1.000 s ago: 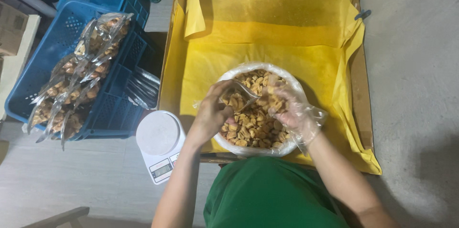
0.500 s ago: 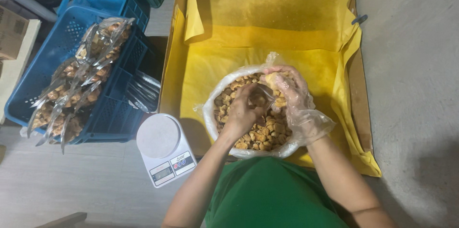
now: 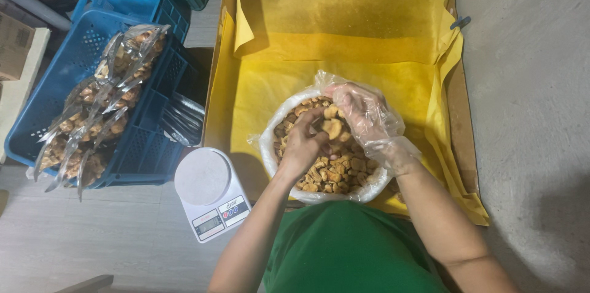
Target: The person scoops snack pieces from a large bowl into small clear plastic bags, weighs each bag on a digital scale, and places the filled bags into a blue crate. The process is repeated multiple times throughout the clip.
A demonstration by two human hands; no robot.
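While bowl-deep: 2 hands, approx.

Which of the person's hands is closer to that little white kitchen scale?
Left. The bare left hand is in the bowl on the side next to the scale; the plastic-gloved right hand is at the bowl's far side.

Clear snack-filled bags lie across the blue crate, left.

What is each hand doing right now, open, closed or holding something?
Left hand: bare, fingers curled among the snack pieces in the bowl; grip unclear.
Right hand: plastic-gloved, resting on the pieces; grip unclear.
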